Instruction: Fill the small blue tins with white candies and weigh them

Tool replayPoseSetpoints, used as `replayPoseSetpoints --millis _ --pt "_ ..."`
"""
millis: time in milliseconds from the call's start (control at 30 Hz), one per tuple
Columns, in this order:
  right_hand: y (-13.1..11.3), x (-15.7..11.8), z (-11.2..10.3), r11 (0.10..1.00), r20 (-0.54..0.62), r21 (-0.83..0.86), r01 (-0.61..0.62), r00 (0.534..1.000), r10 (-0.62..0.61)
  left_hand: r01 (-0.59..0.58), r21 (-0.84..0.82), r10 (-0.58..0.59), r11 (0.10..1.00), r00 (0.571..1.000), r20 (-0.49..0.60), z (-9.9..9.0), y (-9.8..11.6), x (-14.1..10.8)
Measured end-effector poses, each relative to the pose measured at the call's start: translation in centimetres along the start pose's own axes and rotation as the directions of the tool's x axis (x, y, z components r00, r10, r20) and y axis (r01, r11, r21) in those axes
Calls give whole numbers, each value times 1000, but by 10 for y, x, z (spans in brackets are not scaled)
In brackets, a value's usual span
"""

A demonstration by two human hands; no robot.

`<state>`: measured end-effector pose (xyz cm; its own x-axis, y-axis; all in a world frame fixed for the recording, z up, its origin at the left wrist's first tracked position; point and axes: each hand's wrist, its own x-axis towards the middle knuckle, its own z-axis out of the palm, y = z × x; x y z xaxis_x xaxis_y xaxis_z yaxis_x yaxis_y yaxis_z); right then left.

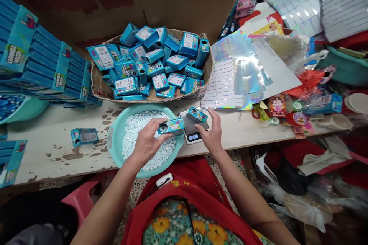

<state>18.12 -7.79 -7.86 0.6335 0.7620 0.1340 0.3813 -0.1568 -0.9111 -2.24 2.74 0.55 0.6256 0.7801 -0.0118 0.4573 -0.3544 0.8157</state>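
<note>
My left hand [147, 140] is closed on a small blue candy box [174, 126], held by its ends above the teal basin [111, 141]. A round hole shows at the box's left end. Small white candies [135, 130] fill the basin. My right hand [212, 132] has its thumb and fingers apart at the right of a digital scale [186, 116]. On the scale's plate lies a second blue box [197, 114], between or just beside those fingertips; whether they touch it I cannot tell. The scale's display [194, 137] is lit.
A cut-down carton [152, 99] heaped with blue boxes stands behind the basin. Stacked blue display trays [57, 69] rise at left. One blue box [84, 136] lies on the table [57, 164]. Shiny label sheets [221, 84] and loose packets [277, 105] spread to the right.
</note>
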Motion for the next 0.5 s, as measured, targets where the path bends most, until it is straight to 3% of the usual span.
replayPoseSetpoints --millis 67,167,233,333,500 --pt "-25 -14 -3 995 195 102 9 980 -29 86 -137 -83 987 996 21 5 -3 -17" --pt "-59 -29 5 976 512 148 -160 857 63 263 -446 -272 856 961 47 11 -10 -32" --pt "-76 -33 15 979 553 74 -189 825 117 307 -684 -380 662 924 47 10 -17 -34" --pt "-87 -32 30 996 545 9 -93 835 73 256 -879 -449 403 892 53 7 -29 -28" --pt "-80 -39 45 990 615 -97 -100 776 139 371 -884 -596 283 791 141 16 -52 -21"
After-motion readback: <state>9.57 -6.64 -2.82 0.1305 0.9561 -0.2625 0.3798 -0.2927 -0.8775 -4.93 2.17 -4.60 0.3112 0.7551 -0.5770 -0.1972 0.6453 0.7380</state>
